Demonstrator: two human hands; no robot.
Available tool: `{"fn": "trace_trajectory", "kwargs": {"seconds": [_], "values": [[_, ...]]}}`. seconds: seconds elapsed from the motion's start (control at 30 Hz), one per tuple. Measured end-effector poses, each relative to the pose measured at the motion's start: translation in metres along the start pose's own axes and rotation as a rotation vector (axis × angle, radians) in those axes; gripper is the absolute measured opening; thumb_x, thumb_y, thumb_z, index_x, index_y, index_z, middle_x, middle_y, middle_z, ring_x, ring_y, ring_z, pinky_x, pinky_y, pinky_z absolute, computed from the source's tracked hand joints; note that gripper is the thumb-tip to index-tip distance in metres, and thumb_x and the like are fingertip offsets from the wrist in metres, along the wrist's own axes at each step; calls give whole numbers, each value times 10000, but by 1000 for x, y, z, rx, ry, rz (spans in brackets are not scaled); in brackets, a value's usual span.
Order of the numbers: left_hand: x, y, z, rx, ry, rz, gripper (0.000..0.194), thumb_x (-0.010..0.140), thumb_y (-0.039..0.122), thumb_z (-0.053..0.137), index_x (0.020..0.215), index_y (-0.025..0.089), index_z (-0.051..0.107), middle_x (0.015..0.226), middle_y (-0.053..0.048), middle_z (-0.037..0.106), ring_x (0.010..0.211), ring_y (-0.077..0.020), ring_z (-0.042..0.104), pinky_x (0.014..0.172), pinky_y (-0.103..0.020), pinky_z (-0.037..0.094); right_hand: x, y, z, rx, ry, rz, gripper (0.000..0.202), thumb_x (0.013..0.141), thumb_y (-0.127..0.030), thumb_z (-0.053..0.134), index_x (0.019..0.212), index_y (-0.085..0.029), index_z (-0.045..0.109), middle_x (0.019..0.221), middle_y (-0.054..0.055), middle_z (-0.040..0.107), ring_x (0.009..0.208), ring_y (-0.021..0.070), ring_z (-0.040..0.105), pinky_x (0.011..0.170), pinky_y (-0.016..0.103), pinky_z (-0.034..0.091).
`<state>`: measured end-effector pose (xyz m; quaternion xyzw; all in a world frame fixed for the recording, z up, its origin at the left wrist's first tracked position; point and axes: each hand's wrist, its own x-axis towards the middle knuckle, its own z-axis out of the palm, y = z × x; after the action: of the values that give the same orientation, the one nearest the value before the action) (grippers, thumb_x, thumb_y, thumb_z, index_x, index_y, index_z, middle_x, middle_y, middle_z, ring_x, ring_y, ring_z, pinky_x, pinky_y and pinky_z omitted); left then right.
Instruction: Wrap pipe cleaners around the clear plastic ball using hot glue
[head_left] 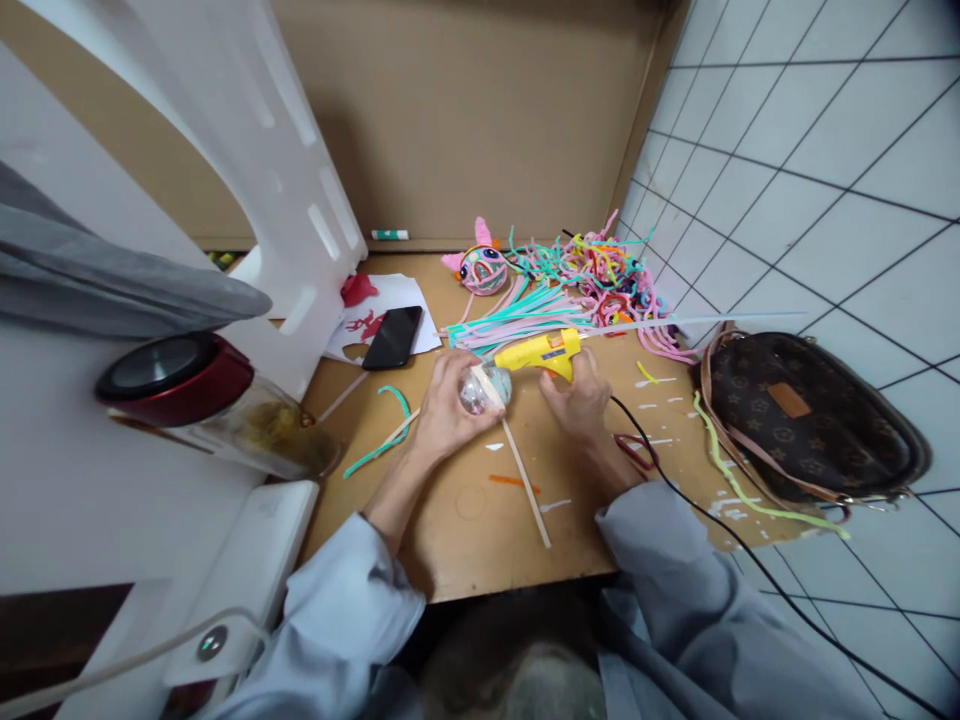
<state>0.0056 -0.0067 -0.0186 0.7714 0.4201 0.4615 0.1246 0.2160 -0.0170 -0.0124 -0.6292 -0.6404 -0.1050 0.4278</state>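
Note:
My left hand is closed around a clear, shiny ball. A cream-coloured strip, perhaps a pipe cleaner, crosses the ball and hangs down toward me. In my right hand is a yellow hot glue gun, its nozzle pointing left at the top of the ball. Whether the nozzle touches the ball I cannot tell. A long, pale glue stick sticks out from the back of the gun. Beneath my hands, an orange pipe cleaner piece lies on the table.
Pink and teal pipe cleaners lie behind the gun, beside a pink-eared ball figure. A phone rests on paper at left, near a glass kettle. At right stand a brown bag and a trailing black cord.

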Motion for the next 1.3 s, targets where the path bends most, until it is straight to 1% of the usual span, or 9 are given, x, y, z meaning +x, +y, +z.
{"fn": "trace_trajectory", "kwargs": {"seconds": [0.1, 0.27, 0.53, 0.77, 0.93, 1.07, 1.3], "values": [[0, -1, 1, 2, 11, -9, 684, 602, 269, 852, 1193, 252, 508, 1255, -95, 570, 1217, -294, 585, 1045, -459, 511, 0, 0, 0, 4, 12, -22, 101, 818, -301, 514, 886, -229, 492, 851, 73, 590, 829, 245, 608, 706, 335, 477], [0, -1, 1, -18, 8, 18, 672, 620, 262, 848, 1197, 244, 505, 1249, -99, 566, 1215, -300, 581, 1021, -464, 524, -1, 2, 0, -5, 12, -31, 92, 818, -295, 511, 879, -227, 498, 849, 73, 586, 829, 241, 602, 710, 340, 484], [0, 1, 1, -2, 19, 5, 682, 600, 274, 853, 1193, 235, 518, 1250, -92, 578, 1202, -284, 594, 1020, -429, 526, 1, 2, -1, -11, -3, -34, 61, 824, -279, 515, 867, -239, 499, 843, 68, 595, 828, 239, 600, 719, 341, 483], [0, 0, 1, -3, 7, 2, 695, 596, 270, 855, 1194, 243, 502, 1251, -95, 569, 1219, -291, 582, 1041, -449, 512, 0, 3, -2, 24, -21, -40, 104, 837, -279, 468, 913, -232, 521, 867, 68, 583, 855, 244, 592, 742, 351, 485], [1, -1, 2, -17, 23, 16, 688, 592, 263, 858, 1187, 251, 512, 1240, -94, 580, 1208, -295, 590, 1027, -456, 525, 1, 2, -2, 30, -23, -40, 96, 836, -273, 460, 897, -227, 518, 861, 73, 584, 839, 242, 589, 726, 348, 480], [1, -1, 1, -17, 11, 17, 687, 597, 261, 858, 1190, 231, 513, 1243, -108, 574, 1205, -309, 587, 1030, -483, 520, 2, 3, -4, 42, -18, -58, 91, 833, -270, 464, 891, -229, 521, 854, 69, 582, 825, 236, 579, 722, 340, 475], [1, -1, 0, -13, 6, 21, 690, 591, 254, 860, 1182, 248, 506, 1238, -98, 577, 1202, -310, 587, 1025, -492, 522, 2, 4, -4, 41, -33, -56, 96, 823, -251, 484, 899, -231, 538, 856, 61, 573, 837, 239, 575, 733, 344, 474]]}}
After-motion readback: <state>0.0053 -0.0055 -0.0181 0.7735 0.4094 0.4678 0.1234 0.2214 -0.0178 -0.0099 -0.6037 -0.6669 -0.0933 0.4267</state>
